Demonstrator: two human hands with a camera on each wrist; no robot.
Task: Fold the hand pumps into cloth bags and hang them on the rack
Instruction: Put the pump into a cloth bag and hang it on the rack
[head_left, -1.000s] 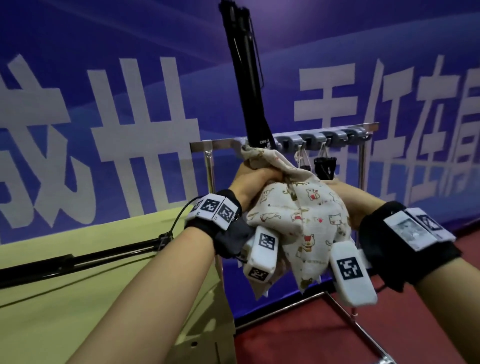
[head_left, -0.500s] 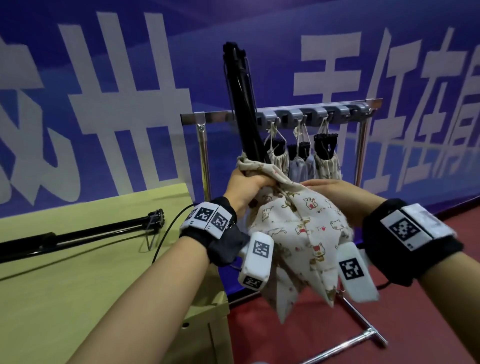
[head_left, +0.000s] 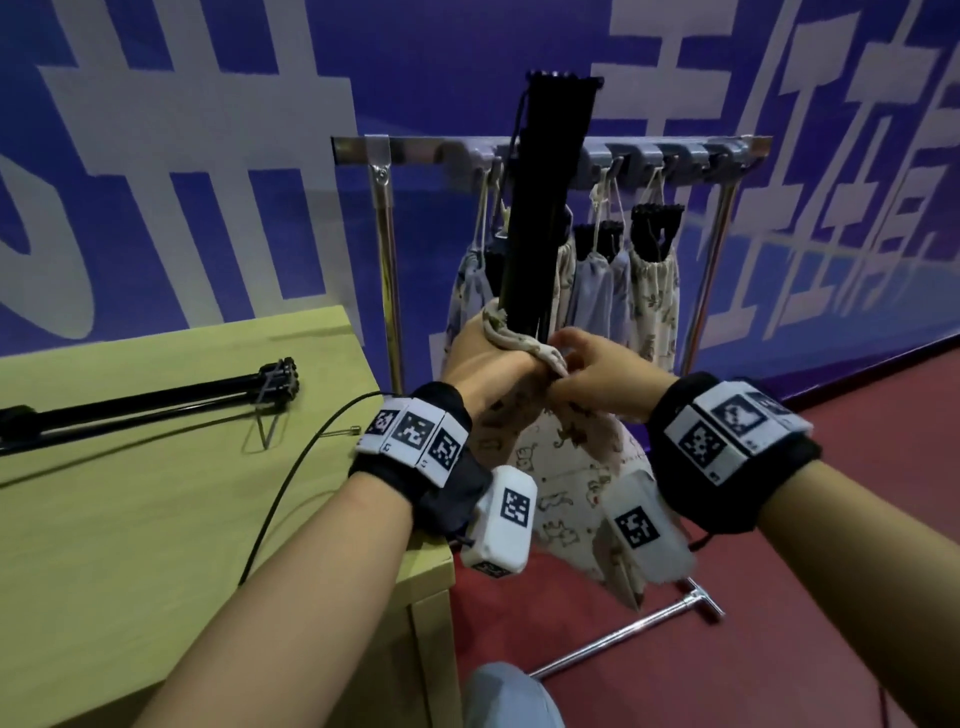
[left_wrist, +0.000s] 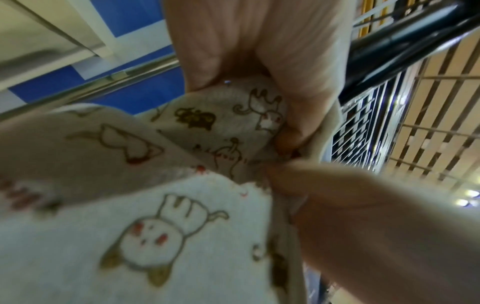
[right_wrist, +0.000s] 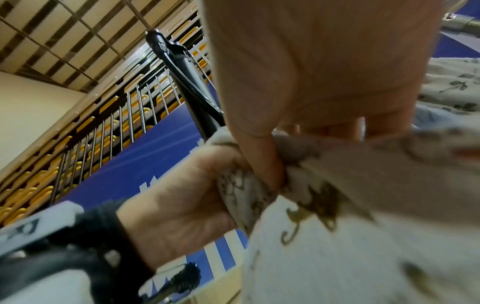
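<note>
Gripping the gathered mouth of the cloth bag (head_left: 561, 467), your left hand (head_left: 480, 358) has its fingers curled round the fabric and the black hand pump (head_left: 540, 208) that stands upright out of it. Your right hand (head_left: 597, 379) sits just beside the left, touching it, and its thumb and fingers pinch the cream fabric at the same bunched neck; the right wrist view shows the thumb pressed into the cloth. The bag, printed with small cats, hangs down below both hands and above the red floor (head_left: 779, 649).

Behind your hands stands the metal rack (head_left: 395, 150), with several filled bags (head_left: 652, 291) hanging by their drawstrings from its grey hooks, black pump ends showing at their tops. To your left, a second pump (head_left: 156, 402) lies flat on the yellow-green tabletop (head_left: 130, 519), with a thin black cable (head_left: 291, 478) curving across the surface near it. A blue banner (head_left: 441, 62) with large white characters fills the wall behind.
</note>
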